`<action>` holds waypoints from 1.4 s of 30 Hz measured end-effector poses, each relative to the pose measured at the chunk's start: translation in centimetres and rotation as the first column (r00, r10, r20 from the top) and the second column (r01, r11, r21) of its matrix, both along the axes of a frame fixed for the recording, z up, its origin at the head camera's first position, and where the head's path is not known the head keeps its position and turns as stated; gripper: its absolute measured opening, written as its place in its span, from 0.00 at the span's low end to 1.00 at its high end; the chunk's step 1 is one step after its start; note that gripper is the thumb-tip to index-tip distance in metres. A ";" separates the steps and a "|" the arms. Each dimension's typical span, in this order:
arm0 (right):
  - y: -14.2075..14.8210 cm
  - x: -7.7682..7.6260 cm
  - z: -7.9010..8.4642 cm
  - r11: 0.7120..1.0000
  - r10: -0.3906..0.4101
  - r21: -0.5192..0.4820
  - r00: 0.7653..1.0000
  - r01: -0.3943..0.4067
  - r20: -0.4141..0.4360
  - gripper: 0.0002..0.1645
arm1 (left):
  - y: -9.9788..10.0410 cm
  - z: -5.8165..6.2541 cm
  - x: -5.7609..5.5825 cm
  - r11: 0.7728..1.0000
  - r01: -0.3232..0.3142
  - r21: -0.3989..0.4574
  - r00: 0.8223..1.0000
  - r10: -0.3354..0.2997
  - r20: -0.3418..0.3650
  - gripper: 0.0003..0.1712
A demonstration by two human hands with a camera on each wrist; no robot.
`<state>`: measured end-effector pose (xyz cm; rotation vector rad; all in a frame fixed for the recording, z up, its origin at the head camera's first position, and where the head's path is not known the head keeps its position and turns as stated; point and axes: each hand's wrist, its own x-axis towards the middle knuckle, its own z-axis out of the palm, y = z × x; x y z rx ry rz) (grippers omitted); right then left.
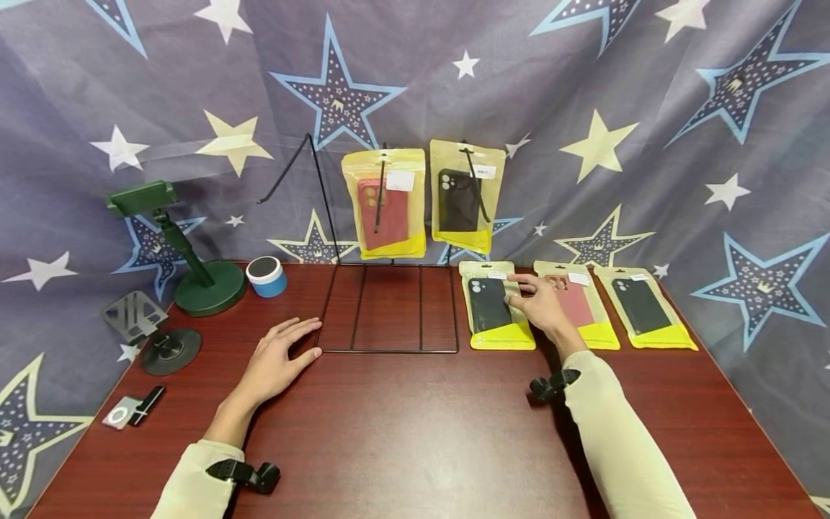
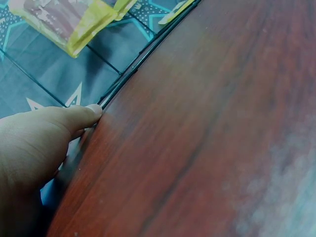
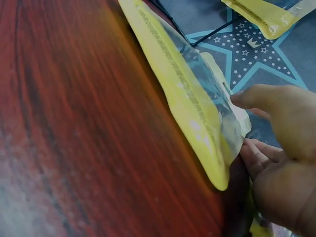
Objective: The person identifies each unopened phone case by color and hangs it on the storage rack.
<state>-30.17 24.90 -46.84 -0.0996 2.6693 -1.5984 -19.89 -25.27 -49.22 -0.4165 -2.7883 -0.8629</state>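
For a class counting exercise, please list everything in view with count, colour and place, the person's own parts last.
Wire rack: 1, black, back centre
Pink-case packet, hanging: 1, yellow and clear, centre of wire rack
Black-case packet, hanging: 1, yellow and clear, right of wire rack
Packets lying flat: 3, yellow and clear, cases dark, pink, dark, right of wire rack
Round item: 1, blue and white, left of wire rack
Tall stand: 1, green, back left
Small stand: 1, dark grey, left
Flat item: 1, pale with white ring, front left
Stick: 1, black, beside flat item
Table: 1, reddish-brown, below
Backdrop: 1, grey-blue with stars, behind
Wrist devices: 2, black, wrists
Sleeves: 2, pale, forearms
Left grip: 1, bare, touching wire rack
Right grip: 1, bare, pinching leftmost flat packet
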 end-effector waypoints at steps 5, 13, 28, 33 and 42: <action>-0.1 -0.3 -0.3 0.999 0.013 0.046 1.000 -0.013 -0.016 0.31 | -0.1 0.0 0.1 1.000 0.001 0.002 1.000 -0.001 -0.003 0.30; -0.3 -0.3 -0.2 0.992 0.012 0.127 0.999 -0.008 -0.032 0.25 | 0.0 0.1 0.1 1.000 0.005 0.001 1.000 -0.005 0.013 0.31; -0.6 -0.2 -0.1 0.999 -0.019 0.039 0.999 0.021 -0.044 0.21 | 0.0 0.2 0.0 1.000 0.009 -0.002 1.000 -0.009 0.002 0.31; -0.4 0.2 0.1 1.000 -0.020 -0.017 0.998 0.019 -0.064 0.23 | -0.1 0.0 0.1 1.000 0.002 -0.001 1.000 -0.002 -0.008 0.31; -0.3 0.5 0.2 0.989 -0.067 -0.132 0.998 0.065 -0.011 0.26 | -0.1 0.0 -0.1 1.000 0.000 0.001 1.000 0.000 0.008 0.31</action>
